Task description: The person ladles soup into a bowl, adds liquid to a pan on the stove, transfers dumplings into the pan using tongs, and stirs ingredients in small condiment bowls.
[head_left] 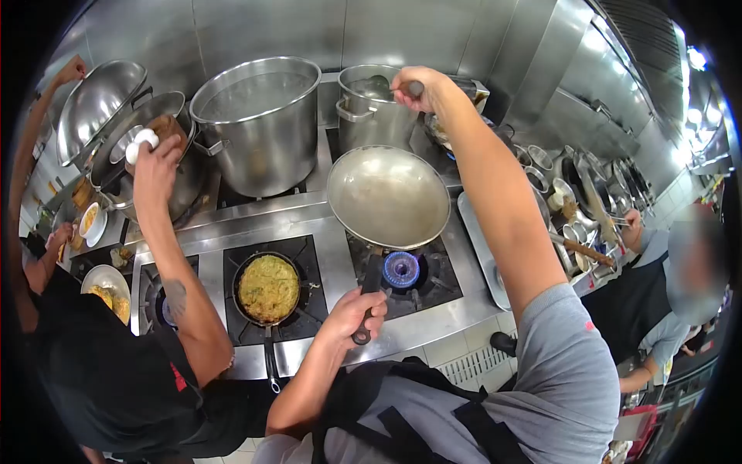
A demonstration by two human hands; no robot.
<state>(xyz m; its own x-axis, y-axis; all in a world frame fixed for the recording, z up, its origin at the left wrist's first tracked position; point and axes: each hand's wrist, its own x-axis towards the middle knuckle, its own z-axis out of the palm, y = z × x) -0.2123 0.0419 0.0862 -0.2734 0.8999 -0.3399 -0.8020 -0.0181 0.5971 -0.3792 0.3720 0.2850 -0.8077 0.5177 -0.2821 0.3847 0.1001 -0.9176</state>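
Note:
My left hand (354, 315) is closed around the black handle of a wide frying pan (389, 197). The pan is tilted up behind a burner (401, 269) with a blue flame, and its pale, worn inside shows no food. With my right arm stretched forward, my right hand (423, 87) grips the handle of a ladle (377, 87). The ladle's bowl hangs over the mouth of a steel stockpot (375, 120) at the back of the stove.
An omelette cooks in a small black pan (270, 319) left of my hand. A co-worker's tattooed arm (166, 247) reaches across the stove, white eggs at the hand. A large pot (259, 151) of liquid stands behind. Right are a metal tray (481, 247) and another person (634, 301).

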